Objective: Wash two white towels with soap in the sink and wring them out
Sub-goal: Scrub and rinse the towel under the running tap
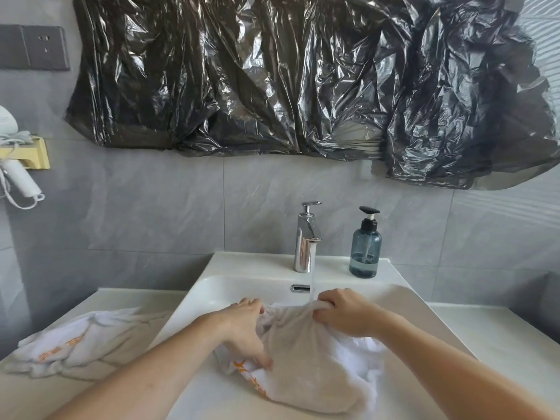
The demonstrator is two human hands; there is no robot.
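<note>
A wet white towel (309, 362) with orange lettering lies in the white sink (230, 286), under a thin stream of water running from the chrome faucet (306, 237). My left hand (245, 325) grips the towel's left side, fingers curled into the cloth. My right hand (345, 310) pinches a bunched upper edge of the same towel beside the stream. A second white towel (81, 344) with orange print lies crumpled on the counter left of the sink. A blue-grey soap pump bottle (365, 247) stands on the sink's back ledge, right of the faucet.
A white counter (491, 338) flanks the sink on both sides. Black plastic sheeting (288, 80) hangs on the grey tiled wall above. A white hair dryer (15, 174) sits in a yellow holder at far left, below a wall socket (33, 47).
</note>
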